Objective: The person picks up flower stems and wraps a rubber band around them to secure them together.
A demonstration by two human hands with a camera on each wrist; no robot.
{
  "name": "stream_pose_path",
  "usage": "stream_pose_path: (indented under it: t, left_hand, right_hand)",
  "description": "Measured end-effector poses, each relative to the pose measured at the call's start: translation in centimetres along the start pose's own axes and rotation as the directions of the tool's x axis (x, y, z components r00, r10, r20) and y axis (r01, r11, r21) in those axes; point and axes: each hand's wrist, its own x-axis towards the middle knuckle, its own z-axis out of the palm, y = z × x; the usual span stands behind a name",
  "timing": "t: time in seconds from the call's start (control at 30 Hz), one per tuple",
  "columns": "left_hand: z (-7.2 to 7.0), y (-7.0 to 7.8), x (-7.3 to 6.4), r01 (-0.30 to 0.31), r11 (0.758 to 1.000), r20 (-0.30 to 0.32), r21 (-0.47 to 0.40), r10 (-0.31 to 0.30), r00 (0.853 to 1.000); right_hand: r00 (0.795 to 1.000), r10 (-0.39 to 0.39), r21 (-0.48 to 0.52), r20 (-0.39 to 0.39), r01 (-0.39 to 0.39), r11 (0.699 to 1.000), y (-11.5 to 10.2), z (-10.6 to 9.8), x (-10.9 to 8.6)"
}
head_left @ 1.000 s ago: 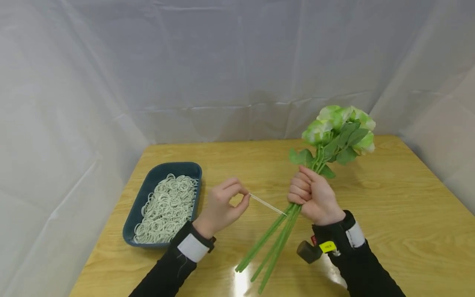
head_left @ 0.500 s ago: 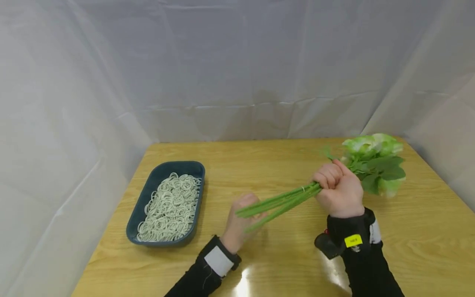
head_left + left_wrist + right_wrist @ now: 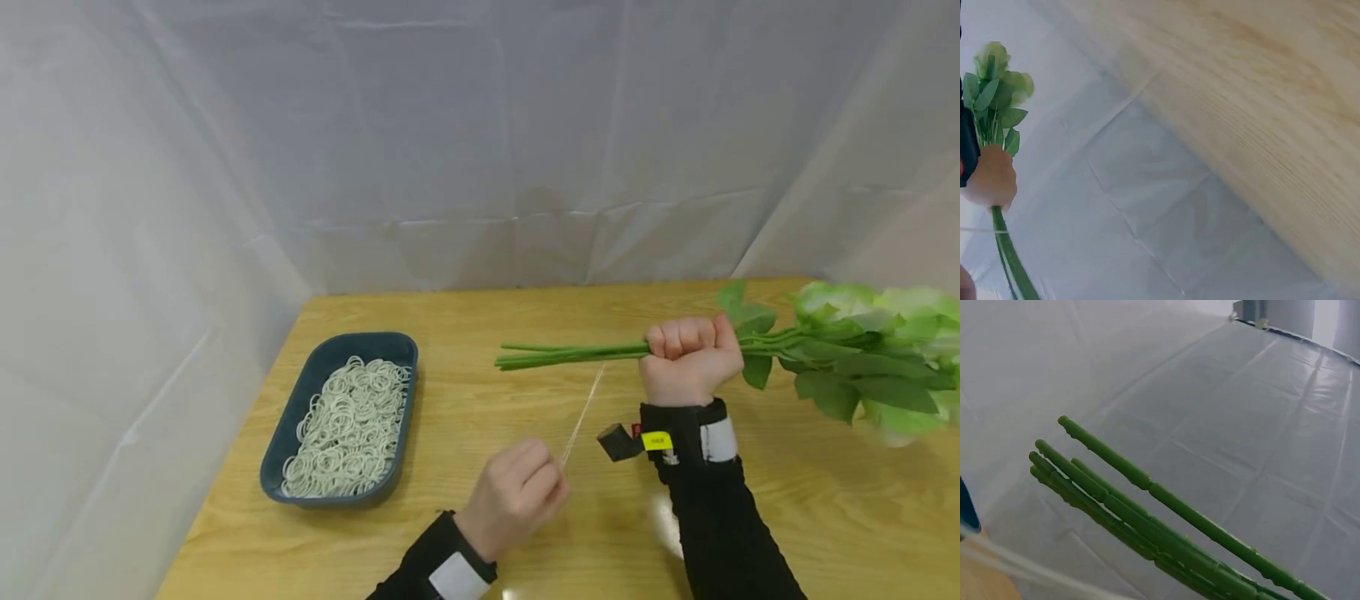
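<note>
My right hand (image 3: 690,362) grips a bunch of green and white artificial flowers (image 3: 885,333) round the stems, held nearly level over the table. The blooms and leaves extend to the right, past the view's edge. Bare stem ends (image 3: 562,356) point left; in the right wrist view the green stems (image 3: 1179,528) spread a little. With curled fingers, my left hand (image 3: 517,492) holds a pale rubber band (image 3: 583,417) below the stems. The band is stretched tight between those fingers and the stems beside my right fist. The left wrist view shows the band (image 3: 984,230) crossing the stems.
A dark blue tray (image 3: 339,340) heaped with pale rubber bands (image 3: 348,425) stands at the left of the wooden table (image 3: 465,400). White sheeting (image 3: 450,150) hangs behind the table and along its sides.
The flower bunch has turned from slanting upward to nearly level, blooms swinging right and stem ends left. My left hand has moved right and toward me, pulling the rubber band downward.
</note>
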Motion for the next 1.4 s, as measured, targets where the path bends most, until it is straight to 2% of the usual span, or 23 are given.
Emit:
stream_pose_path:
  t: [0.1,0.17,0.27,0.33,0.4,0.47,0.57,0.63,0.7,0.8,0.83,0.9,0.97,1.0,1.03,1.07,1.1,1.13,1.2,1.23,1.27,1.33,1.4]
  left_hand:
    - [-0.2,-0.4,0.3,-0.037,0.998,-0.030,-0.052,0.035,0.999]
    - [-0.3,-0.4,0.6,-0.017,0.993,-0.046,-0.114,0.012,0.999]
    - [-0.4,-0.1,1.0,0.093,0.961,-0.064,-0.259,-0.113,0.992]
    - [-0.4,0.2,1.3,0.214,0.900,-0.072,-0.380,-0.260,0.963]
    - [-0.5,0.3,1.6,0.326,0.792,-0.066,-0.516,-0.416,0.907]
    - [-0.8,0.3,1.9,0.398,0.656,-0.029,-0.641,-0.539,0.842]
    - [-1.3,0.0,2.2,0.437,0.444,0.074,-0.782,-0.630,0.773]
    - [-1.7,-0.2,2.5,0.465,0.297,0.164,-0.834,-0.671,0.723]
    - [-2.0,-0.5,2.7,0.493,0.156,0.254,-0.856,-0.703,0.664]
    - [-2.4,-0.8,2.7,0.502,-0.062,0.384,-0.862,-0.726,0.570]
    - [-2.6,-1.0,2.8,0.505,-0.132,0.433,-0.853,-0.719,0.543]
    - [-3.0,-1.4,2.8,0.511,-0.262,0.533,-0.819,-0.677,0.507]
    - [-3.7,-1.9,2.9,0.542,-0.355,0.624,-0.762,-0.626,0.468]
    - [-4.1,-2.1,3.0,0.564,-0.383,0.661,-0.731,-0.603,0.447]
    - [-4.5,-2.4,3.1,0.592,-0.400,0.692,-0.700,-0.583,0.425]
    - [-4.9,-2.6,3.2,0.622,-0.401,0.715,-0.673,-0.569,0.407]
    - [-5.3,-2.8,3.3,0.657,-0.385,0.729,-0.648,-0.563,0.390]
    - [-5.7,-3.1,3.4,0.697,-0.356,0.739,-0.623,-0.561,0.374]
    - [-6.5,-3.4,3.6,0.780,-0.259,0.745,-0.569,-0.564,0.356]
    - [-6.8,-3.5,3.6,0.818,-0.194,0.745,-0.541,-0.561,0.360]
    - [-7.1,-3.7,3.6,0.850,-0.114,0.741,-0.514,-0.557,0.374]
    - [-7.6,-3.8,3.6,0.883,0.083,0.722,-0.462,-0.543,0.428]
    - [-7.8,-3.9,3.5,0.870,0.277,0.703,-0.408,-0.513,0.493]
  right_hand:
    - [0.991,-0.091,-0.125,0.099,0.103,0.987,1.3,-1.0,0.2]
    - [0.972,-0.124,-0.210,0.197,0.166,0.963,2.1,-1.8,0.3]
    - [0.916,-0.126,-0.327,0.381,0.261,0.908,3.1,-2.9,0.2]
    - [0.859,-0.100,-0.366,0.502,0.316,0.875,3.5,-3.6,0.2]
    - [0.800,-0.052,-0.390,0.598,0.347,0.853,3.9,-4.1,0.2]
    - [0.753,0.006,-0.400,0.658,0.342,0.851,4.2,-4.5,0.2]
    - [0.710,0.091,-0.427,0.699,0.312,0.849,4.6,-4.9,0.1]
    - [0.688,0.139,-0.442,0.712,0.286,0.850,4.8,-5.1,-0.1]
    - [0.667,0.189,-0.467,0.721,0.266,0.843,5.0,-5.4,-0.4]
    - [0.638,0.244,-0.519,0.731,0.286,0.805,5.3,-5.7,-0.8]
    - [0.629,0.261,-0.537,0.733,0.298,0.789,5.4,-5.8,-0.9]
    - [0.622,0.276,-0.564,0.733,0.328,0.758,5.6,-5.9,-1.1]
    - [0.615,0.291,-0.579,0.733,0.339,0.742,5.6,-5.8,-1.1]
    - [0.618,0.301,-0.588,0.726,0.332,0.737,5.5,-5.8,-1.0]
    - [0.625,0.313,-0.599,0.715,0.316,0.736,5.4,-5.7,-0.9]
    - [0.631,0.329,-0.610,0.702,0.295,0.735,5.2,-5.6,-0.9]
    - [0.639,0.345,-0.620,0.688,0.271,0.736,5.0,-5.5,-0.8]
    - [0.644,0.365,-0.630,0.672,0.239,0.739,4.8,-5.4,-0.8]
    - [0.648,0.408,-0.647,0.643,0.174,0.743,4.2,-5.1,-0.7]
    - [0.647,0.428,-0.656,0.631,0.152,0.739,3.9,-4.8,-0.6]
    - [0.650,0.448,-0.672,0.615,0.133,0.729,3.6,-4.6,-0.6]
    - [0.653,0.497,-0.715,0.572,0.099,0.692,3.0,-4.2,-0.6]
    - [0.664,0.553,-0.774,0.503,0.062,0.630,2.4,-3.8,-0.8]
